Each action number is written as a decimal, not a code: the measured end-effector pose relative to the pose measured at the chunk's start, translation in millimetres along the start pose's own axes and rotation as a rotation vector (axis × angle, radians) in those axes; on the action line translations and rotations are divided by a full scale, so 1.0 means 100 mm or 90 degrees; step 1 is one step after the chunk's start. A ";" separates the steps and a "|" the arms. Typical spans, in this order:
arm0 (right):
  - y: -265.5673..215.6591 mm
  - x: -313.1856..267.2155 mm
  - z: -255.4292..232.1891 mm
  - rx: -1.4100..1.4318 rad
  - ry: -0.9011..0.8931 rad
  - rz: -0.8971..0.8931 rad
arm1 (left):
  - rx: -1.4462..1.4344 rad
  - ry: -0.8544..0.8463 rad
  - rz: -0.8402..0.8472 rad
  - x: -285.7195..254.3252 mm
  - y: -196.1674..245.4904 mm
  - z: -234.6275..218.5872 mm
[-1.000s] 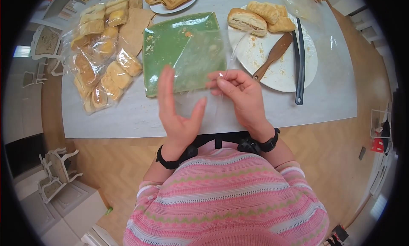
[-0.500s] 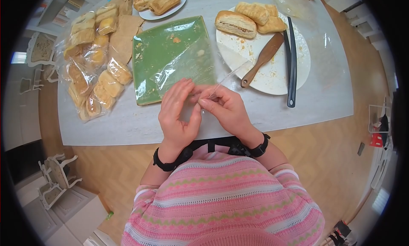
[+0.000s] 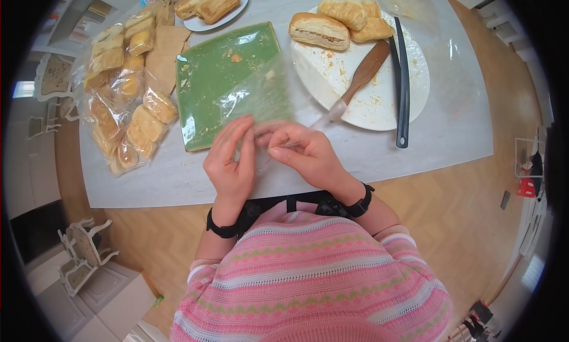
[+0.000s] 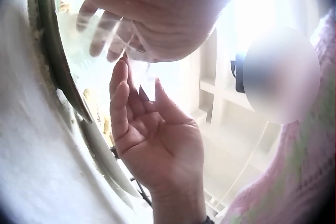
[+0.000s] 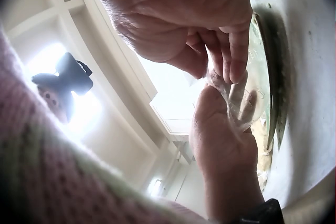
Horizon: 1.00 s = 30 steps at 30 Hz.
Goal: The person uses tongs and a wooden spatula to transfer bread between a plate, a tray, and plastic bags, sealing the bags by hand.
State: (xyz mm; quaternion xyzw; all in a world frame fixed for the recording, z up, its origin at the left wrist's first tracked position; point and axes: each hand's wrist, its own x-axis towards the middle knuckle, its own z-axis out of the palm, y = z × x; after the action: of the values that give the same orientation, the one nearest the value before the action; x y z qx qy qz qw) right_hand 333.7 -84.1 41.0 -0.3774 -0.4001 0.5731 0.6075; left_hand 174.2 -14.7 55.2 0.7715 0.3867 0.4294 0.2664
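Observation:
A clear plastic bag [image 3: 255,93] stretches over the near right part of the green square plate [image 3: 210,63], which has crumbs on it. My right hand [image 3: 308,155] pinches the edge of the bag between thumb and fingers, and a thin strip of film trails from there toward the white plate. Beside it, my left hand [image 3: 230,158] has its fingers extended against the film. In the left wrist view the film [image 4: 123,37] lies across the left fingers. From the right wrist, crinkled film [image 5: 231,98] shows between the two hands.
Bagged bread rolls [image 3: 142,126] lie at the left. On the white round plate [image 3: 409,63] are filled pastries [image 3: 320,31], a wooden spatula [image 3: 367,69] and black tongs [image 3: 401,93]. A smaller plate with pastries [image 3: 213,4] stands at the back. The table's front edge is close to my body.
My left hand has come in beside the right and its fingers now touch the film. The right hand has moved left and nearer to my body, still pinching the plastic bag.

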 end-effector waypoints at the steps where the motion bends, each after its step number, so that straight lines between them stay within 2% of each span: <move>1: -0.05 0.00 0.02 -0.021 -0.001 0.019 | -0.001 -0.001 -0.001 0.01 0.00 -0.01; 3: -0.04 0.00 0.01 -0.042 -0.001 0.038 | 0.033 0.037 -0.050 0.04 -0.02 -0.06; 5: 0.06 0.00 -0.02 -0.097 0.037 -0.050 | 0.041 0.076 -0.059 0.09 -0.06 -0.13; 6: 0.07 -0.01 -0.04 -0.098 0.038 -0.049 | 0.049 0.117 -0.067 0.13 -0.08 -0.16; 10: 0.05 -0.01 -0.07 -0.101 0.075 -0.001 | 0.081 0.162 -0.047 0.23 -0.06 -0.25; 12: 0.04 0.00 -0.07 -0.114 0.085 0.006 | 0.154 0.200 0.035 0.26 -0.08 -0.27; 13: 0.01 -0.01 -0.07 -0.130 0.091 0.008 | 0.153 0.201 0.034 0.28 -0.10 -0.29; 15: -0.07 -0.02 -0.06 -0.149 0.095 0.011 | 0.232 0.238 0.161 0.33 -0.12 -0.30; 16: -0.13 -0.02 -0.07 -0.210 0.102 -0.021 | 0.231 0.241 0.159 0.35 -0.10 -0.31; 18: -0.31 -0.05 -0.10 -0.275 0.106 -0.054 | 0.318 0.231 0.216 0.39 -0.05 -0.32; 20: -0.54 -0.12 -0.17 -0.405 0.164 -0.126 | 0.338 0.199 0.206 0.39 -0.07 -0.28; 22: -0.67 -0.20 -0.32 -0.436 0.271 -0.162 | 0.357 0.167 0.195 0.39 -0.12 -0.23; 24: -0.82 -0.28 -0.56 -0.541 0.368 -0.227 | 0.359 0.108 0.156 0.36 -0.20 -0.14; 25: -0.89 -0.32 -0.69 -0.580 0.418 -0.219 | 0.354 0.110 0.153 0.35 -0.19 -0.11; 26: -0.96 -0.35 -0.80 -0.619 0.467 -0.209 | 0.350 0.066 0.115 0.35 -0.18 -0.08; 27: -1.01 -0.37 -0.90 -0.624 0.464 -0.209 | 0.346 0.022 0.076 0.34 -0.17 -0.06; 29: -1.10 -0.37 -1.08 -0.729 0.535 -0.119 | 0.340 0.000 0.070 0.33 -0.19 -0.02; 30: -1.11 -0.37 -1.18 -0.732 0.530 -0.120 | 0.338 -0.025 0.069 0.33 -0.20 0.00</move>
State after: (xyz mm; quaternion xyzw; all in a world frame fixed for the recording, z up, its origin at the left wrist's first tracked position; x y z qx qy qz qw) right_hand 485.0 -127.9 94.1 -0.7889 -0.4050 0.0249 0.4616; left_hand 177.8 23.6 55.7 0.8423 0.4382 0.3115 0.0389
